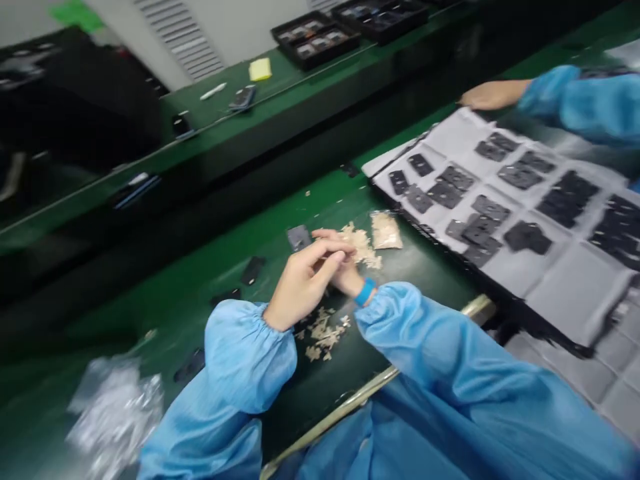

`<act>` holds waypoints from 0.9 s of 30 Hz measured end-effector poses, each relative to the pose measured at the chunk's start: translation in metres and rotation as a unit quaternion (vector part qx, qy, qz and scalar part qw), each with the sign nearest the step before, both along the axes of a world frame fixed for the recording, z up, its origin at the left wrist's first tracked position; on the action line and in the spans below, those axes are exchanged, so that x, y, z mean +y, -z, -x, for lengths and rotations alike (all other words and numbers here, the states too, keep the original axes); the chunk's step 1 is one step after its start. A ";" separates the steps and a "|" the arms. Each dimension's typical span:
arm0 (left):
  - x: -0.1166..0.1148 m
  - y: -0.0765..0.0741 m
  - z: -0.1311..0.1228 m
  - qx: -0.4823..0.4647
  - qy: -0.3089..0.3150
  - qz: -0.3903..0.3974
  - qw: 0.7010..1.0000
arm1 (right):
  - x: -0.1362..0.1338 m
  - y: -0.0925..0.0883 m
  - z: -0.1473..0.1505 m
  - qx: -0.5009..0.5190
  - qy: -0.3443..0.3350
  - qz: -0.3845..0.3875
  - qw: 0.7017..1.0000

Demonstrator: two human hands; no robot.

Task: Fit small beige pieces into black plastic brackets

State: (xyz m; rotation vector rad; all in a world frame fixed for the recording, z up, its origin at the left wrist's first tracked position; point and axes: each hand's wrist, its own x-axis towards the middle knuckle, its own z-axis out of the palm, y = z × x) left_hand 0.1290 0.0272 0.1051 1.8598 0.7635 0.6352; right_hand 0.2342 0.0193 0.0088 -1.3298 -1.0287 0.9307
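A person in loose light-blue sleeves is leaning over a dark green worktop, both bare hands coming together near its middle. The left hand [303, 283] is reaching in with its fingers bending over the right hand [345, 270], thumb and fingertips meeting it. The right hand, wearing a bright blue wristband [366, 292], is lying partly hidden beneath; whether either hand is gripping anything, I cannot tell. A dark grey, flat rectangular piece [299, 237] is showing just beyond the fingers; whether they are touching it is unclear.

Small beige, irregular flat pieces [361, 244] are lying in a heap beside the right hand, next to a clear plastic bag of beige pieces [387, 231]. More beige bits [325, 335] are scattering on the near side of the hands. Black flat pieces [253, 270] are resting to the left, and crumpled clear plastic bags [120, 413] are sitting at lower left.

To the right, a large black-edged tray with white-lined compartments [575, 287] is holding groups of dark flat plates [569, 198]. A co-worker's hand [493, 95] is resting by its far edge. Behind, a raised green shelf [295, 81] is carrying a yellow paper square [260, 69] and black boxes [316, 40].
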 end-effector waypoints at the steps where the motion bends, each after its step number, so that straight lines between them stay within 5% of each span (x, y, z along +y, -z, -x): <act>1: -0.001 0.003 0.021 -0.014 -0.048 0.005 0.999 | 0.001 0.003 0.006 0.024 -0.009 0.002 1.000; 6: -0.010 0.050 0.096 -0.086 -0.339 -0.005 0.937 | -0.006 0.001 0.033 0.131 -0.056 0.017 0.990; 9: -0.018 0.078 0.114 -0.133 -0.303 0.133 0.934 | -0.021 -0.008 0.045 0.132 -0.112 0.022 0.985; 13: -0.027 0.096 0.120 -0.172 -0.271 0.236 0.917 | -0.034 -0.013 0.055 0.059 -0.176 0.043 0.982; 18: -0.027 0.104 0.122 -0.185 -0.315 0.257 0.895 | -0.031 -0.009 0.049 -0.021 -0.153 0.056 0.986; 27: -0.025 0.105 0.117 -0.184 -0.352 0.199 0.896 | -0.030 -0.008 0.051 -0.058 -0.094 0.076 0.991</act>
